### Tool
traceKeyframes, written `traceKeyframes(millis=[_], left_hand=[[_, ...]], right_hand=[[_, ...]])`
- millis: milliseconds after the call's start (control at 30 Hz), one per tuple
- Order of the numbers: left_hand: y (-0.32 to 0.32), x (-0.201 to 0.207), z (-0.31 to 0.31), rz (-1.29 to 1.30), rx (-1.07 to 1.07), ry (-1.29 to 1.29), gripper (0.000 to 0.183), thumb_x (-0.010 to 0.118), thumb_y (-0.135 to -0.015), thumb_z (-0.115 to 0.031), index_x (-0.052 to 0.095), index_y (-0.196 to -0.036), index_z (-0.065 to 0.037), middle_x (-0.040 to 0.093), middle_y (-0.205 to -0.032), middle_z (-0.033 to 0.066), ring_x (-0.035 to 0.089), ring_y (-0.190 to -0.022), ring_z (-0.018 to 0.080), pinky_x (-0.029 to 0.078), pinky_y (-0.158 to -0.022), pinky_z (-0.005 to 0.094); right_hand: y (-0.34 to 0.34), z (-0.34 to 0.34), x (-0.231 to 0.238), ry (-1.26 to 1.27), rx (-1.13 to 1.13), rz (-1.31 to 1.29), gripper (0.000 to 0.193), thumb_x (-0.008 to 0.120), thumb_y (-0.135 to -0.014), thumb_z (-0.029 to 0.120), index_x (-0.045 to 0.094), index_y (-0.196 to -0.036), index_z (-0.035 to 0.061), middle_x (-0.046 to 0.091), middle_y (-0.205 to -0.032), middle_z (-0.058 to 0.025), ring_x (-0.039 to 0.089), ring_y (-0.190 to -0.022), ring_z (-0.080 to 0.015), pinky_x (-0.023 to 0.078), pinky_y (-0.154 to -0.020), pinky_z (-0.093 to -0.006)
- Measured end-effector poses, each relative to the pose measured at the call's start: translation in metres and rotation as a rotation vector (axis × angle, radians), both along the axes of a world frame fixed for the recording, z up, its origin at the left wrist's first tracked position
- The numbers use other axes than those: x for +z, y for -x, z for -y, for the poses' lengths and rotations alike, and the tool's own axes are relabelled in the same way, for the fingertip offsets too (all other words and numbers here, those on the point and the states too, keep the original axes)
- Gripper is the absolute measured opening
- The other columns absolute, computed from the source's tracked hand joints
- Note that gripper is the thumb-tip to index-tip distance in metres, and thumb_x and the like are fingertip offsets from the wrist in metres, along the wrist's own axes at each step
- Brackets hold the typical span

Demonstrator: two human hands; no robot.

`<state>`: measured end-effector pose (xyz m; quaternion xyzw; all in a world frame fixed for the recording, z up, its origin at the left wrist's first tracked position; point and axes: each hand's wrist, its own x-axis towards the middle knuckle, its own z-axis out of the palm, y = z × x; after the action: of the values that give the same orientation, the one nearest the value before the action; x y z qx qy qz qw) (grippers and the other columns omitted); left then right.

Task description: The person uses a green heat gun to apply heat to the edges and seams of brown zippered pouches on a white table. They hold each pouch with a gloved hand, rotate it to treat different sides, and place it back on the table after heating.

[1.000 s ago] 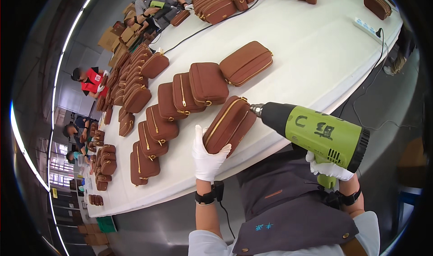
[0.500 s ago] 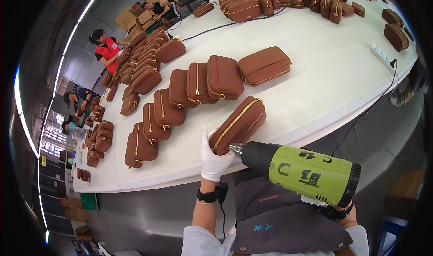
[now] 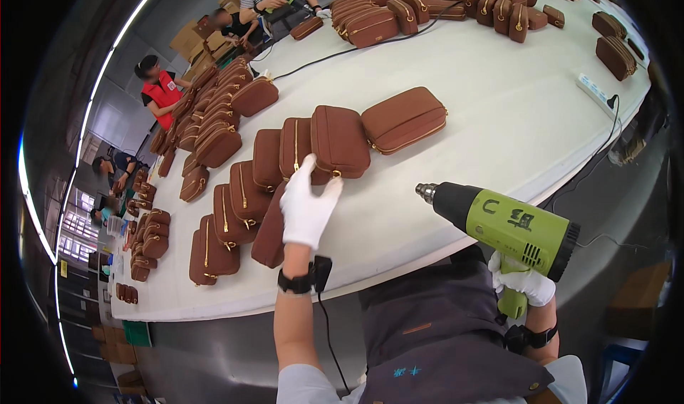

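My left hand [image 3: 308, 208], in a white glove, reaches over the row of brown zip bags with thumb and forefinger spread. Its fingertips are at the lower edge of a larger brown bag [image 3: 342, 140]; whether they touch it I cannot tell. Partly hidden beneath that hand, another brown bag [image 3: 269, 236] leans by the row. My right hand [image 3: 526, 283], also gloved, is closed round the grip of a green heat gun [image 3: 516, 226] with a black neck. Its metal nozzle points left over the white table [image 3: 406, 197], apart from any bag.
One brown bag [image 3: 405, 119] lies at the row's right end. More bags [image 3: 217, 144] fill the table's left and far sides. A white power strip [image 3: 595, 90] with a black cord lies at the right edge. Across the table, people work, one in a red vest [image 3: 162, 94].
The bag that was at the nozzle has moved left to the row, and my left hand went with it, its fingers now spread. The heat gun has drawn away to the right.
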<state>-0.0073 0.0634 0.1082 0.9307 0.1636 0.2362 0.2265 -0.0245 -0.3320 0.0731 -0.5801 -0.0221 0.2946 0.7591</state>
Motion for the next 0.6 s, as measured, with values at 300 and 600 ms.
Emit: traceKeyframes(millis=[300,600], left_hand=[[-0.207,-0.036,0.018,-0.393,-0.159,-0.166,0.077,0.050,-0.089,-0.060,0.047,-0.138,0.000,0.054,-0.134,0.0239,0.051,-0.125,0.0372,0.041,-0.104,0.0410],[-0.158,0.007,0.105,-0.847,-0.251,-0.169,0.067,0.046,-0.087,-0.063,0.069,-0.104,-0.003,0.070,-0.095,0.0202,0.067,-0.089,0.0357,0.053,-0.081,0.0403]], right_hand=[[0.006,0.024,-0.011,0.001,-0.132,-0.033,0.044,0.065,-0.070,-0.013,0.059,-0.111,0.0001,0.064,-0.087,-0.0098,0.063,-0.066,-0.0164,0.053,-0.055,-0.0274],[-0.006,0.057,-0.020,0.017,-0.290,0.003,0.032,0.065,-0.069,-0.002,0.060,-0.100,-0.0012,0.061,-0.086,-0.0092,0.060,-0.062,-0.0155,0.052,-0.057,-0.0268]])
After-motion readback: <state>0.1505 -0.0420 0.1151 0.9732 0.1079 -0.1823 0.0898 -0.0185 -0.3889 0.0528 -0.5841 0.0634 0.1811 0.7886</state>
